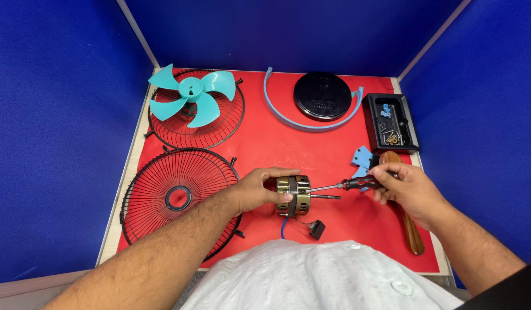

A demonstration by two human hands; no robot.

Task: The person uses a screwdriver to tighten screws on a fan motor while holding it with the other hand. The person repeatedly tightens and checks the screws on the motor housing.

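Observation:
My left hand grips a small brass-coloured fan motor on the red mat, its shaft pointing right. A blue wire and a small black plug trail from it toward me. My right hand holds a screwdriver with a black and red handle. The screwdriver lies level, and its tip touches the motor's top edge near my left fingers.
A teal fan blade rests on a black wire grille at the back left. A second grille lies near my left forearm. Further back lie a blue ring strip, a black round cap and a black parts tray. Blue clips and a wooden handle lie by my right hand.

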